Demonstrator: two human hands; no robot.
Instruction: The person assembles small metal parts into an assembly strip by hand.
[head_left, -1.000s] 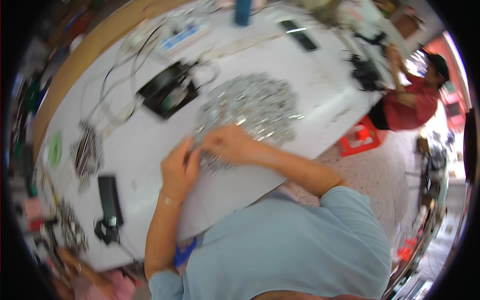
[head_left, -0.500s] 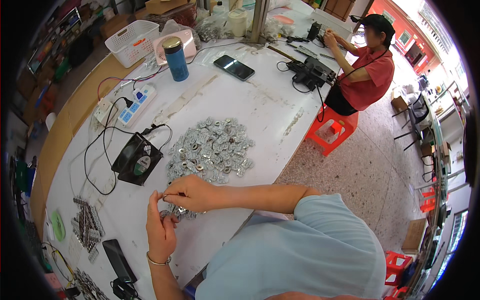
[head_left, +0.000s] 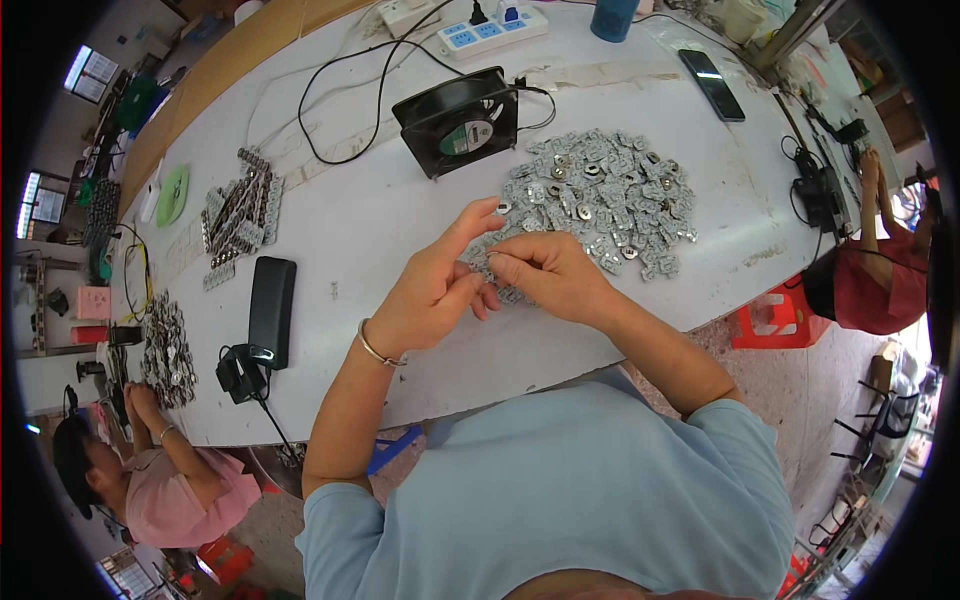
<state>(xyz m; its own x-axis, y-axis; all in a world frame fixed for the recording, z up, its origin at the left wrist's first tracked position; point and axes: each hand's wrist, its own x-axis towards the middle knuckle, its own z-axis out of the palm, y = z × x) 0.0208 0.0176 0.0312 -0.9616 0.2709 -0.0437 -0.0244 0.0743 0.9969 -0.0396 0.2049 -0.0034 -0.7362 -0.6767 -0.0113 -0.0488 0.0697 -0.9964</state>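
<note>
Above the near edge of a pile of small silvery metal parts [head_left: 610, 195], my two hands are close together. The thumb and index finger of my right hand [head_left: 555, 275] are pinched; what lies between them is too small to name. My left hand [head_left: 425, 290], with a bangle on its wrist, is just left of it. Its index finger is stretched out and its thumb stands apart from that finger; the other fingers are loosely bent and partly hidden. Some of the pile is hidden behind my hands.
A black square fan [head_left: 460, 125] stands beyond my hands, its cable running toward a power strip [head_left: 495, 32]. To the left are stacked metal strips [head_left: 243, 215] and a black oblong case [head_left: 271, 310]. A phone [head_left: 711, 85] lies far right. Co-workers sit at both sides.
The view has swung left, so the pile and fan appear farther right and a co-worker in pink shows at the left. My left index finger has come away from my right fingertips.
</note>
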